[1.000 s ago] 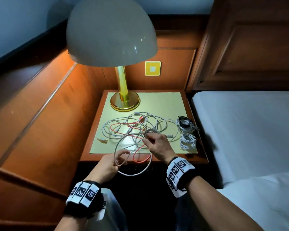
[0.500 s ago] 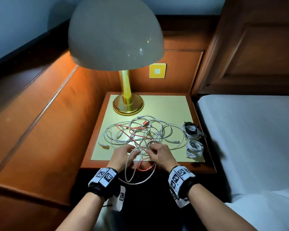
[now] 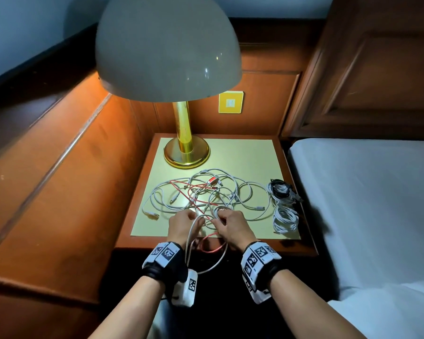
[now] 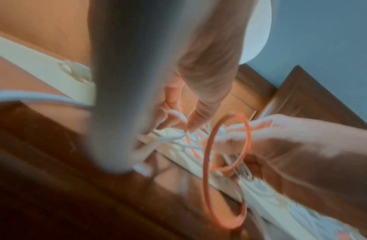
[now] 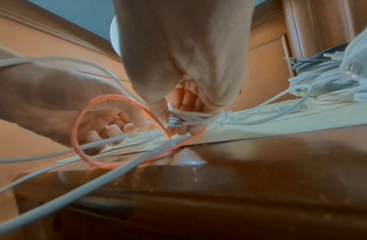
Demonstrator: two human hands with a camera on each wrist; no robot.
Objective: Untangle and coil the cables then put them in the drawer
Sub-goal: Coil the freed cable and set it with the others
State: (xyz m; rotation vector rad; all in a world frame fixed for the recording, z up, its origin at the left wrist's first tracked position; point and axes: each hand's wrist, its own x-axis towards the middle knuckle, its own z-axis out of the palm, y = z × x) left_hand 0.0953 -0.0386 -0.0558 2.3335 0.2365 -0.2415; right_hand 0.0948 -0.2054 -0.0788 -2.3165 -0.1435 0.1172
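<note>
On the nightstand (image 3: pixel 267 152), the right hand (image 3: pixel 233 228) is gripping a small white coil (image 5: pixel 191 115) while the left hand (image 3: pixel 181 226) is pinching its loose strand, likely needing freeing from the red cable (image 3: pixel 213 248) next.

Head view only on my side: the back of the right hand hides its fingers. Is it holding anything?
Observer: Yes. The right wrist view shows the right hand gripping a small coil of white cable.
Operator: Any plug end showing?
Observer: A metal connector sticks out of the coil beside the thumb.
Operator: And the left hand?
Observer: The curled fingers of the left hand hold a white cable strand. The red cable loops in front of that hand.
</note>
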